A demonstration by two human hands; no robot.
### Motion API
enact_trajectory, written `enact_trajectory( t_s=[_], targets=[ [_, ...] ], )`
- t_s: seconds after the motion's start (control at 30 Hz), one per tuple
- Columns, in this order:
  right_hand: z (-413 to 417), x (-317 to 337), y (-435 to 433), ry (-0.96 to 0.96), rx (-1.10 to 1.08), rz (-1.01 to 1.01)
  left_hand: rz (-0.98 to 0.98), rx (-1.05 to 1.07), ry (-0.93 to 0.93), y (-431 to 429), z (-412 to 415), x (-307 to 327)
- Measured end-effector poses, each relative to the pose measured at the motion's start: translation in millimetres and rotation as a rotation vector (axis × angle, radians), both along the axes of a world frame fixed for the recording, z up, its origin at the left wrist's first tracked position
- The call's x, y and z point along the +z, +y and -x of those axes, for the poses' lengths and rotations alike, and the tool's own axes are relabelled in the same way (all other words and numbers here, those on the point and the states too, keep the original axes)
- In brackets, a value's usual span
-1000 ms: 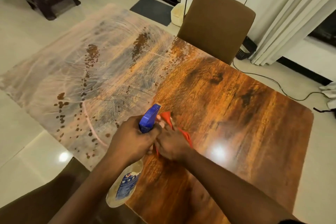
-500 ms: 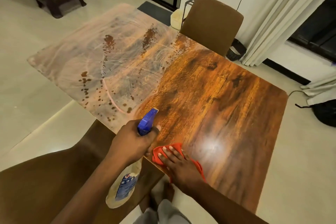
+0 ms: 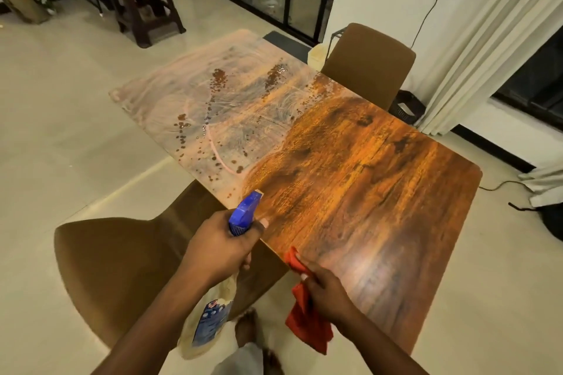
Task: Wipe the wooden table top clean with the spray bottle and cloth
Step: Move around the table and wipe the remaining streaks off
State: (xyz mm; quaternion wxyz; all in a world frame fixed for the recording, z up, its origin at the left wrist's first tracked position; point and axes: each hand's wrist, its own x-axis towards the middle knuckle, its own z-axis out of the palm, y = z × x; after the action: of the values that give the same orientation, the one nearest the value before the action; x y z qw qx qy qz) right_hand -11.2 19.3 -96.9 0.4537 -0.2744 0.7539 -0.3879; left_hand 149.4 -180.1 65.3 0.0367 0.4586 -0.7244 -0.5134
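tabletop: rectangular wood-grain tabletop with rounded corners [image 3: 365,179]; the near-right part is glossy orange-brown, the far-left part is covered by a pale, swirled film dotted with dark droplets.
film boundary: a curved edge running from the far long side to the near long side, just ahead of the bottle's nozzle.
left hand: left hand [image 3: 219,250] held over the near edge of the tabletop, fingers clenched around the neck of the bottle.
spray bottle: clear plastic spray bottle with a blue trigger head and blue label [image 3: 213,313]; the head points up and away toward the filmed area, the body hangs down below the hand, off the tabletop (its liquid level cannot be told).
right hand: right hand [image 3: 327,289] at the near edge of the tabletop, fingers pinching the cloth.
cloth: crumpled red-orange cloth [image 3: 307,326]; its upper tip lies on the tabletop edge by the fingertips, the larger part dangles below the hand, beside the table.
near chair: brown padded chair [image 3: 122,268] at the near long side, left of the hands, partly under the tabletop.
far chair: matching brown chair [image 3: 368,64] at the far long side.
floor: pale tiled floor [image 3: 61,131]; a bare foot shows on it between the two forearms.
background: dark wooden stool [image 3: 143,0] at upper left; cream curtain [image 3: 487,33] at right.
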Motion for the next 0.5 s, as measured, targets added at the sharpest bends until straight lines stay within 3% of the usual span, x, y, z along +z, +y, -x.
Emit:
enact_trajectory(
  t_s=[0.2, 0.3, 0.5],
  targets=[
    [-22.5, 26.3, -21.8, -0.745, -0.404, 0.173, 0.041, 0.055, 0.017, 18.8, -54.6, 18.1],
    [-43.4, 45.4, -37.3, -1.082, -0.409, 0.273, 0.033, 0.103, 0.020, 23.6, -88.7, 24.9],
    [-104.3, 70.9, -80.4, -1.252, -0.335, 0.253, -0.016, 0.243, 0.061, 13.3, -164.7, 27.4]
  ],
)
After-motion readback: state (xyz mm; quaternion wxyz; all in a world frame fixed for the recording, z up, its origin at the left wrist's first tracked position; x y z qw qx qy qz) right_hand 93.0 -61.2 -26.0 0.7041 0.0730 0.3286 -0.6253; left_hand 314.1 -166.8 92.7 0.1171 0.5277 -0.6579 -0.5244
